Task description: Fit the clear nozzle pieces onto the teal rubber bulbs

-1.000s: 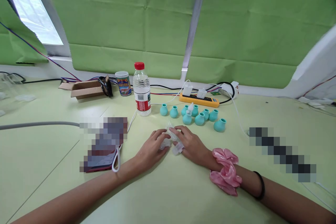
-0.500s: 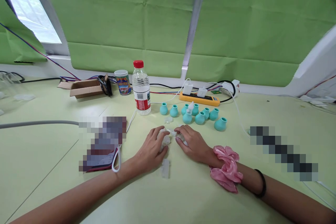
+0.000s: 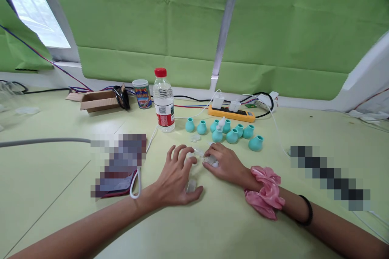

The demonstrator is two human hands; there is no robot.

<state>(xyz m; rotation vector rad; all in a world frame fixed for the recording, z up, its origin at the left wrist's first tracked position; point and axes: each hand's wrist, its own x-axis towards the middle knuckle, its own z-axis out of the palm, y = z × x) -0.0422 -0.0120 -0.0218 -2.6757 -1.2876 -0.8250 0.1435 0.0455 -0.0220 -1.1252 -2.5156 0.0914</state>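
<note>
My left hand point(image 3: 174, 179) hovers low over the table with its fingers spread and thumb stretched out, nothing gripped. A translucent plastic piece point(image 3: 191, 186) lies by its thumb, partly covered. My right hand point(image 3: 226, 164) curls over a few clear plastic pieces point(image 3: 213, 163), its fingers and thumb around them; their exact shape is hidden. Between the hands lies a small clear piece point(image 3: 199, 152), and another point(image 3: 195, 138) sits a little farther back. Behind it stand several small teal bulb-shaped pots point(image 3: 232, 136); one point(image 3: 217, 135) has a whitish translucent piece point(image 3: 221, 123) at its mouth.
A red-capped water bottle point(image 3: 164, 109) and a printed can point(image 3: 142, 95) stand behind, left. Farther left lies an open cardboard box point(image 3: 100, 102). A phone point(image 3: 118, 184) with a white cable lies left of my hands. A yellow power strip point(image 3: 231, 114) lies behind the pots.
My left hand has opened wider and drawn back toward me, its thumb now over the nearer clear piece. My right hand has barely moved.
</note>
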